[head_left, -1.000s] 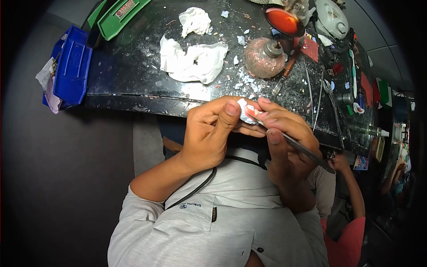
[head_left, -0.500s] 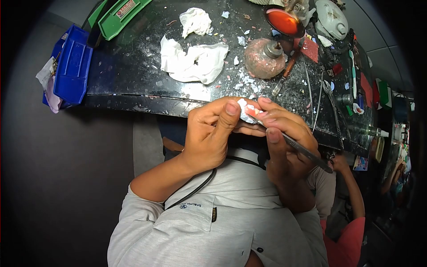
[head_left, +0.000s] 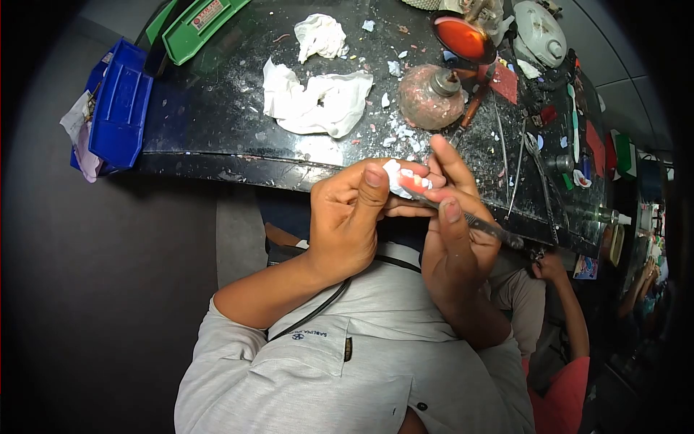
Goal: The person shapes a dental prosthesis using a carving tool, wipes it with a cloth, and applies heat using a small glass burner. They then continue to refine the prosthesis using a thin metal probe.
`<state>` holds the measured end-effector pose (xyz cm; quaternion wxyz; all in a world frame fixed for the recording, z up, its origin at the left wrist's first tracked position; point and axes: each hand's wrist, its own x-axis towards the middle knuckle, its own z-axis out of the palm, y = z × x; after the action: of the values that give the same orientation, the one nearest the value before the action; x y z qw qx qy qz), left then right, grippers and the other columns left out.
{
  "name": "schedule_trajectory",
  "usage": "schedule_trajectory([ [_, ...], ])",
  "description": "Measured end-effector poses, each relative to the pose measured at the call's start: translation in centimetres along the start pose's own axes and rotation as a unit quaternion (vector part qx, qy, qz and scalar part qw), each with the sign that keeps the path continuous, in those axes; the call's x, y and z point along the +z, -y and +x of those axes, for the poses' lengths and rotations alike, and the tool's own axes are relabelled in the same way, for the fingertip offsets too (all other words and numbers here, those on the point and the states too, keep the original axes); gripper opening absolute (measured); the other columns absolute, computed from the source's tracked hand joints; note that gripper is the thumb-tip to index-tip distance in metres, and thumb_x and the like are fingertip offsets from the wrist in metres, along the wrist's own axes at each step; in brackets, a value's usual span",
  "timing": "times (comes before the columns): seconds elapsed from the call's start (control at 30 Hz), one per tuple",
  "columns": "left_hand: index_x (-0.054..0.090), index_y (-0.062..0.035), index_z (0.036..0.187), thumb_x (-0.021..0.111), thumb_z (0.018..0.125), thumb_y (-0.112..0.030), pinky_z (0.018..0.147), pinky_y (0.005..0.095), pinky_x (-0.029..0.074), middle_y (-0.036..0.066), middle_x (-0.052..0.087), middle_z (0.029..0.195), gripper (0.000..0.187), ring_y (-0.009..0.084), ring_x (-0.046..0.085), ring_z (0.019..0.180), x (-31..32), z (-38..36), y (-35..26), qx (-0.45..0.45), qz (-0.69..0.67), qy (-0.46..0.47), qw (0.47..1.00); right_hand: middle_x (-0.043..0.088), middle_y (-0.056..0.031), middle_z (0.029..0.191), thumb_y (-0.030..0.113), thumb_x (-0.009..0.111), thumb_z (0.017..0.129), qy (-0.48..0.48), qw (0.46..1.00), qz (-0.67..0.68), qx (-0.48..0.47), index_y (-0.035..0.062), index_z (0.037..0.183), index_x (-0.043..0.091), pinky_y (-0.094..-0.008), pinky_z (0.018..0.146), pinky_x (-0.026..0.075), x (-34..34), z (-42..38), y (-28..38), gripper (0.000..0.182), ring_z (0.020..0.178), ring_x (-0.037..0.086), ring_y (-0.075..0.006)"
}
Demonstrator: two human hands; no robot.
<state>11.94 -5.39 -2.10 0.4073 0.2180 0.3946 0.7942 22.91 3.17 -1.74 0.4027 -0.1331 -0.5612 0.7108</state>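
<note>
A small white plaster dental model (head_left: 394, 178) with pink wax and a row of white teeth sits between the thumb and fingers of my left hand (head_left: 345, 217). My right hand (head_left: 459, 231) grips a dark metal carving knife (head_left: 495, 230) between thumb and index finger. Its handle slants down to the right, and its tip end reaches the pink wax beside the teeth. One finger of the right hand points up, away from the tool. Both hands are together in front of the bench's front edge, above my lap.
On the black bench (head_left: 210, 130) lie crumpled white tissues (head_left: 318, 98), plaster crumbs, a spirit lamp (head_left: 430, 98) and a dish of red wax (head_left: 465, 40). Metal tools (head_left: 513, 166) lie at the right. Blue (head_left: 119, 108) and green bins (head_left: 202, 29) stand left. Another person's arm (head_left: 571, 304) is at right.
My right hand has shifted slightly left, and one of its fingers has lifted and straightened upward. The knife handle has turned a little flatter. More of the teeth now shows.
</note>
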Motion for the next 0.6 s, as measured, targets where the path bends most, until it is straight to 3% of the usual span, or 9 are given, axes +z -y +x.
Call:
schedule_trajectory([
  [0.1,0.06,0.0134,0.118,0.04,0.11,-0.037,0.083,0.0374,0.063,0.024,0.07,0.111,0.055,0.0289,0.073,0.097,-0.3,0.2,-0.1,0.004,0.042,0.018,0.999,0.044,-0.0361,0.146,0.014,0.057,0.102,0.057,0.998,0.029,0.004,-0.0077,0.104,0.069,-0.055,0.117,0.032,-0.7,-0.1,0.3,0.025,0.137,0.047,-0.0418],
  [0.2,0.055,0.0142,0.123,0.034,0.11,-0.041,0.081,0.0424,0.064,0.03,0.069,0.108,0.06,0.0356,0.074,0.095,0.0,0.4,-0.5,-0.026,0.006,0.012,1.0,0.048,-0.0362,0.143,0.016,0.056,0.103,0.008,0.999,0.006,-0.042,-0.0068,0.103,0.067,-0.0549,0.118,0.028,-1.1,0.6,1.3,0.025,0.136,0.049,-0.0403],
  [0.33,0.051,0.0138,0.129,0.029,0.11,-0.043,0.082,0.0415,0.064,0.031,0.069,0.108,0.063,0.0361,0.074,0.092,-1.2,0.9,-0.7,-0.032,0.011,0.046,0.998,0.066,-0.0309,0.113,0.031,0.053,0.106,0.004,0.992,-0.044,-0.122,-0.0041,0.105,0.057,-0.0605,0.115,0.033,-3.7,1.2,1.1,0.035,0.116,0.064,-0.037],
  [0.37,0.049,0.0139,0.131,0.029,0.11,-0.043,0.082,0.041,0.064,0.031,0.068,0.109,0.064,0.0358,0.074,0.093,-1.3,1.1,-0.8,-0.029,0.025,0.04,0.998,0.066,-0.0309,0.113,0.031,0.053,0.106,0.005,0.991,-0.044,-0.123,-0.0041,0.105,0.057,-0.0605,0.115,0.033,-4.1,1.2,1.2,0.035,0.116,0.064,-0.037],
  [0.43,0.043,0.0141,0.139,0.03,0.111,-0.039,0.086,0.0402,0.063,0.032,0.066,0.116,0.062,0.0353,0.073,0.098,-1.7,1.3,-0.9,-0.023,0.03,0.049,0.998,0.068,-0.0262,0.093,0.032,0.05,0.107,-0.018,0.991,-0.058,-0.117,-0.0019,0.103,0.049,-0.063,0.102,0.048,-4.5,1.3,1.7,0.034,0.09,0.072,-0.0364],
  [0.47,0.043,0.0141,0.139,0.03,0.111,-0.039,0.086,0.0402,0.063,0.032,0.066,0.116,0.062,0.0353,0.073,0.098,-1.7,1.4,-1.0,-0.022,0.031,0.049,0.998,0.068,-0.0262,0.093,0.032,0.05,0.107,-0.018,0.991,-0.058,-0.118,-0.0019,0.103,0.049,-0.063,0.102,0.048,-4.5,1.5,2.0,0.034,0.09,0.072,-0.0364],
  [0.53,0.04,0.0137,0.142,0.032,0.111,-0.035,0.09,0.0412,0.061,0.032,0.064,0.119,0.058,0.0358,0.072,0.104,-1.7,1.6,-1.2,-0.001,0.047,0.045,0.998,0.066,-0.0245,0.081,0.031,0.047,0.108,-0.072,0.987,-0.114,-0.084,-0.001,0.102,0.043,-0.0573,0.084,0.06,-4.6,1.9,2.6,0.033,0.071,0.072,-0.0343],
  [0.57,0.038,0.0133,0.145,0.036,0.111,-0.03,0.095,0.0426,0.06,0.033,0.062,0.123,0.055,0.0376,0.069,0.11,-2.2,1.7,-1.4,0.006,0.044,0.064,0.997,0.065,-0.0252,0.077,0.03,0.045,0.109,-0.101,0.981,-0.139,-0.085,-0.0022,0.102,0.041,-0.0485,0.073,0.065,-4.6,2.3,2.6,0.033,0.063,0.071,-0.0306],
  [0.6,0.038,0.0133,0.145,0.036,0.111,-0.03,0.095,0.0426,0.06,0.033,0.062,0.123,0.055,0.0376,0.069,0.11,-2.2,1.8,-1.4,0.007,0.045,0.066,0.997,0.065,-0.0252,0.077,0.03,0.045,0.109,-0.103,0.981,-0.138,-0.087,-0.0022,0.102,0.041,-0.0485,0.073,0.065,-4.7,2.7,3.1,0.033,0.063,0.071,-0.0306],
])
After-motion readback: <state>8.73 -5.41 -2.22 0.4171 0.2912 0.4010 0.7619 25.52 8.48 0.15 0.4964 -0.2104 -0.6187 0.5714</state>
